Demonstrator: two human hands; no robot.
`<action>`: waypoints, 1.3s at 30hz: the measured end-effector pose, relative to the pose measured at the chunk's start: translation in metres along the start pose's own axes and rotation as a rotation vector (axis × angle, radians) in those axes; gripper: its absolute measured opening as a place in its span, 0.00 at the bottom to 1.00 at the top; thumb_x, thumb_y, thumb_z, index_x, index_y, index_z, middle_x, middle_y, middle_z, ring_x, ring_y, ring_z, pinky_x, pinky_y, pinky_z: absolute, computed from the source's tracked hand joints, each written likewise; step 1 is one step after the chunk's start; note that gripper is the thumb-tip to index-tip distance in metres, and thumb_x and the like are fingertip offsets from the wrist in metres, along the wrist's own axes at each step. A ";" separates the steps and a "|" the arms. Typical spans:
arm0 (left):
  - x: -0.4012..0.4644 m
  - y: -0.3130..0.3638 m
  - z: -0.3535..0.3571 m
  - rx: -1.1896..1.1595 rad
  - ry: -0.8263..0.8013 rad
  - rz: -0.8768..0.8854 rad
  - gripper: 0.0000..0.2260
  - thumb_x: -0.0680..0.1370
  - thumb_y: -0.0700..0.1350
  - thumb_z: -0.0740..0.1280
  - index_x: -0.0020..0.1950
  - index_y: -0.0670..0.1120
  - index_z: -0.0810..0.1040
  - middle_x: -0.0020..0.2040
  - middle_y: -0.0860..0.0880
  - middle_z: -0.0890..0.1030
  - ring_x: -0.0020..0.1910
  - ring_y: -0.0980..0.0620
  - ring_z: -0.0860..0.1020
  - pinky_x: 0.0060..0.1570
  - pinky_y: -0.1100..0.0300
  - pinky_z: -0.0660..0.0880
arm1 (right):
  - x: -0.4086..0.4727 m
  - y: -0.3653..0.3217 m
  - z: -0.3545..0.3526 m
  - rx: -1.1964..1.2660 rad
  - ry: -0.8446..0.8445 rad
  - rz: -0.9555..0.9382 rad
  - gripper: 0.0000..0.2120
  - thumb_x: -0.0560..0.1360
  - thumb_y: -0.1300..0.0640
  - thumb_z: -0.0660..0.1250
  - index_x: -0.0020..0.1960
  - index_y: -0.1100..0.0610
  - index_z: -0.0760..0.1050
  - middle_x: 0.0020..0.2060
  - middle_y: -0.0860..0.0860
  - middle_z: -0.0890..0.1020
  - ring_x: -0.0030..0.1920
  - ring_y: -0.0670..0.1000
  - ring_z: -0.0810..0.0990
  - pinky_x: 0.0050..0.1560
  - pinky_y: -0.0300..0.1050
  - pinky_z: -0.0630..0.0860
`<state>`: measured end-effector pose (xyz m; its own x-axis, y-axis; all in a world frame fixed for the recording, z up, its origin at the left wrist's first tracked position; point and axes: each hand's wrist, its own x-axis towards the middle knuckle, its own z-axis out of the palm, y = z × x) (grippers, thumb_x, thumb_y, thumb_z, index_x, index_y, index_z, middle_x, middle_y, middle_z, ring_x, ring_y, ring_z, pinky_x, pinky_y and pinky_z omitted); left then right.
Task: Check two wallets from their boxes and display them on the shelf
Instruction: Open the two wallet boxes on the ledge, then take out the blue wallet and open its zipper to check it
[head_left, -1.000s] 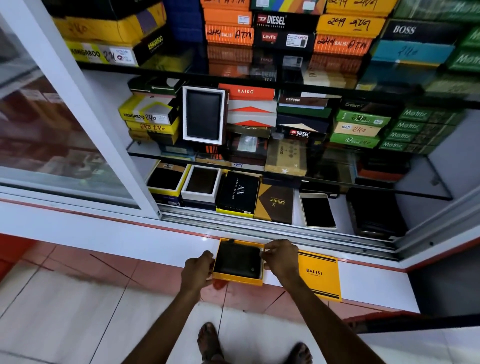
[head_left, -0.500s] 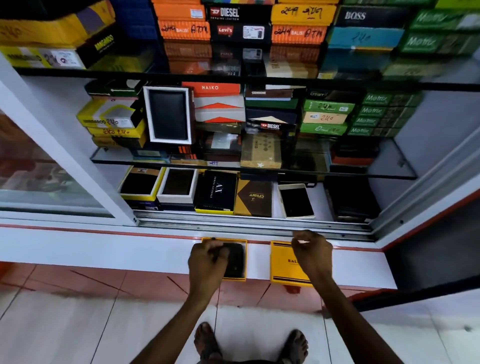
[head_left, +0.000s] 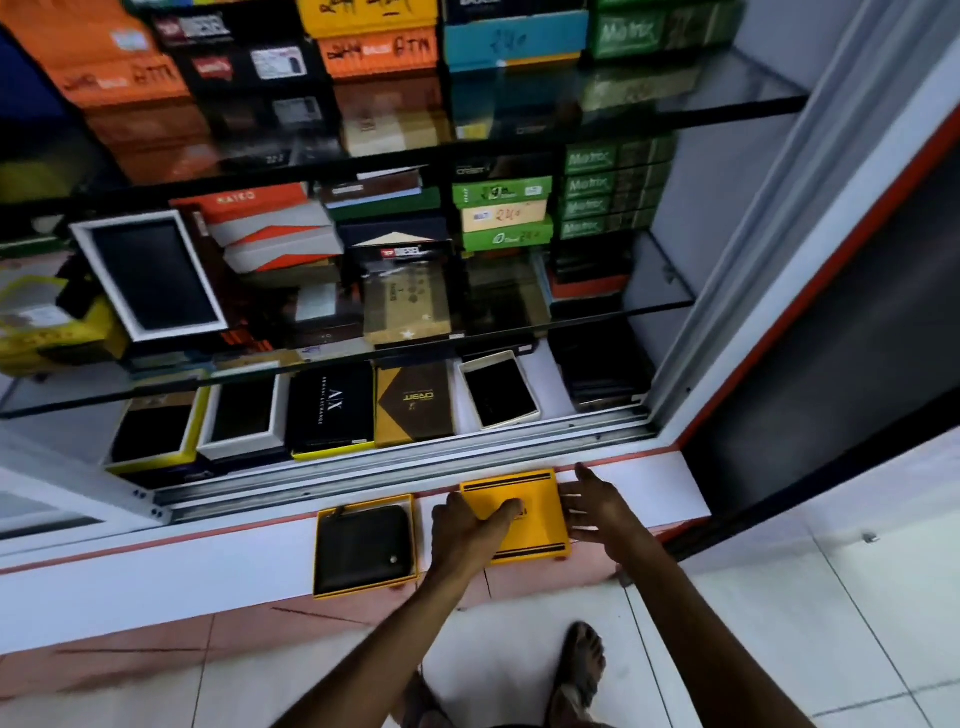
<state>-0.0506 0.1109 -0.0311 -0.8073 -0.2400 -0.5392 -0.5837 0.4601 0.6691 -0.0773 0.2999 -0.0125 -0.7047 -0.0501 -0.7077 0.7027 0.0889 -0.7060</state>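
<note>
A black wallet (head_left: 363, 540) lies in an open yellow box tray (head_left: 318, 553) on the white ledge (head_left: 156, 577) in front of the cabinet. To its right lies the yellow box lid (head_left: 540, 514) with black stripes. My left hand (head_left: 470, 530) rests on the lid's left side, fingers laid on top. At the lid's right edge my right hand (head_left: 597, 506) is spread, fingers touching or just beside it. Neither hand has lifted anything.
Behind the ledge the open glass cabinet holds a bottom shelf (head_left: 540, 374) with displayed wallets and boxes, such as a black AX box (head_left: 330, 410) and a white-framed wallet (head_left: 501, 389). Glass shelves above carry stacked boxes. My feet (head_left: 582, 665) stand on tiled floor.
My left hand left the wallet in its tray and moved right onto the yellow lid. My right hand opened beside the lid. The view shifted left and closer.
</note>
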 end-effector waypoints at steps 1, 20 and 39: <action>0.000 0.002 0.003 0.005 0.007 0.002 0.48 0.54 0.81 0.62 0.62 0.49 0.76 0.60 0.47 0.82 0.60 0.45 0.77 0.59 0.49 0.76 | 0.000 -0.001 -0.004 0.007 -0.021 0.001 0.26 0.83 0.42 0.48 0.58 0.59 0.76 0.52 0.60 0.80 0.48 0.57 0.81 0.42 0.46 0.76; -0.052 0.019 -0.043 -0.626 0.290 -0.085 0.04 0.72 0.46 0.71 0.40 0.51 0.77 0.43 0.51 0.80 0.51 0.41 0.79 0.56 0.36 0.77 | -0.001 -0.002 -0.021 -0.601 0.306 -0.325 0.05 0.71 0.60 0.72 0.42 0.59 0.87 0.40 0.57 0.88 0.43 0.55 0.87 0.52 0.49 0.82; -0.032 0.004 -0.017 -0.627 -0.072 -0.336 0.10 0.76 0.51 0.66 0.49 0.45 0.78 0.49 0.44 0.82 0.51 0.43 0.78 0.49 0.52 0.73 | -0.005 -0.003 0.008 -0.779 0.299 -0.427 0.07 0.74 0.62 0.71 0.50 0.58 0.86 0.49 0.55 0.88 0.50 0.54 0.86 0.55 0.45 0.81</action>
<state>-0.0285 0.1064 -0.0025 -0.5801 -0.2160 -0.7854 -0.7574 -0.2117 0.6177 -0.0753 0.2917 -0.0076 -0.9600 0.0156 -0.2797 0.1904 0.7688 -0.6105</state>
